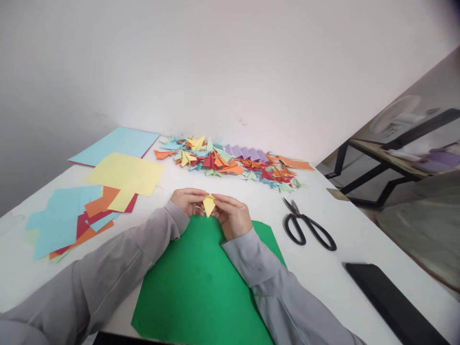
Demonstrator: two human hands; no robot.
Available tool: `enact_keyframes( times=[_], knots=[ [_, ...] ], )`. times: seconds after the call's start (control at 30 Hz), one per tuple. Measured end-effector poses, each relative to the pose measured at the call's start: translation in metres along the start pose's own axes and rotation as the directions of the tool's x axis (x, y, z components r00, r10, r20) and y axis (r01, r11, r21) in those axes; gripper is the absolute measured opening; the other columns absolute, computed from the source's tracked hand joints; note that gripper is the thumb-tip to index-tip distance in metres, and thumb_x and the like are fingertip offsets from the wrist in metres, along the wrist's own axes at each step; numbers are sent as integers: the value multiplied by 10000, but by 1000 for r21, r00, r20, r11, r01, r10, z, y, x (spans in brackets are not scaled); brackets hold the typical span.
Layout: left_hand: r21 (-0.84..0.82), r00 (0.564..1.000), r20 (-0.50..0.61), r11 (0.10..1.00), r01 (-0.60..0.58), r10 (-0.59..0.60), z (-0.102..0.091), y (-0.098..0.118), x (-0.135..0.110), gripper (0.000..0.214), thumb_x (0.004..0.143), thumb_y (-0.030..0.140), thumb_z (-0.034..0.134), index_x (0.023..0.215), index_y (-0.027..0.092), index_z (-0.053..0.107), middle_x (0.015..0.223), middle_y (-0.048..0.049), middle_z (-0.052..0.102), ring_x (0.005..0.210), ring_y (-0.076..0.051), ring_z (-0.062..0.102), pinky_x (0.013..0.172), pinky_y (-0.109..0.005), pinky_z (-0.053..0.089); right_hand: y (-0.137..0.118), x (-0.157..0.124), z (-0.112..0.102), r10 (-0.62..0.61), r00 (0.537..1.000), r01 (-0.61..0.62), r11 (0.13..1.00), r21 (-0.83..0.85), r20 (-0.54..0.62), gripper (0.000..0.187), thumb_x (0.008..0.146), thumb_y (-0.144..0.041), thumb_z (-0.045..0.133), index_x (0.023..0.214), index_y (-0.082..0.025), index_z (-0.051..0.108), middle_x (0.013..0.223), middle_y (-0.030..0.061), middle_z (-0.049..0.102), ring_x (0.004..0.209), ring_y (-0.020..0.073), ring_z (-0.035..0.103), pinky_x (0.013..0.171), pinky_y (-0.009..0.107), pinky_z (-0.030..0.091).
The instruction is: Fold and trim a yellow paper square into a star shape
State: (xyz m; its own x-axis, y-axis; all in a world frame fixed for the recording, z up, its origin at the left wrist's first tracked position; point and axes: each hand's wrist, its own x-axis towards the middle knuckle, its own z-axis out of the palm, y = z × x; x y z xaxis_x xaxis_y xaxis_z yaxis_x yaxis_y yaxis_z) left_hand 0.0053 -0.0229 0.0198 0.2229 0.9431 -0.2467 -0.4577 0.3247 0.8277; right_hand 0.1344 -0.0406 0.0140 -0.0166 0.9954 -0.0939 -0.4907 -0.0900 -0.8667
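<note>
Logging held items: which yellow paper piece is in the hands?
The small folded yellow paper, pinched between left hand and right hand; the flat yellow paper and other folded yellow shapes lie untouched.

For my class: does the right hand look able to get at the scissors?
Probably yes: the scissors lie to the right of the right hand, with only green mat and table between, though it would likely have to release the yellow paper first.
</note>
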Motion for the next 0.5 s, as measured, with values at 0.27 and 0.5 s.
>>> enact_keyframes(
  times=[0.27,0.5],
  knots=[
    [7,998,22,998,-60,60,4,-1,-2,195,512,225,700,603,78,610,505,-54,609,460,-143,574,388,-236,461,5,4,-7,-104,994,106,986,-129,25,105,529,-154,646,621,-183,688,563,1,650,453,114,538,479,266,441],
    [98,982,-14,978,-185,187,2,-9,2,365,373,214,772,672,90,602,517,-10,608,494,-134,584,454,-256,495,4,3,-6,-70,995,76,993,-86,70,161,585,-214,616,735,-179,663,542,-17,615,472,110,542,481,258,451]
  ],
)
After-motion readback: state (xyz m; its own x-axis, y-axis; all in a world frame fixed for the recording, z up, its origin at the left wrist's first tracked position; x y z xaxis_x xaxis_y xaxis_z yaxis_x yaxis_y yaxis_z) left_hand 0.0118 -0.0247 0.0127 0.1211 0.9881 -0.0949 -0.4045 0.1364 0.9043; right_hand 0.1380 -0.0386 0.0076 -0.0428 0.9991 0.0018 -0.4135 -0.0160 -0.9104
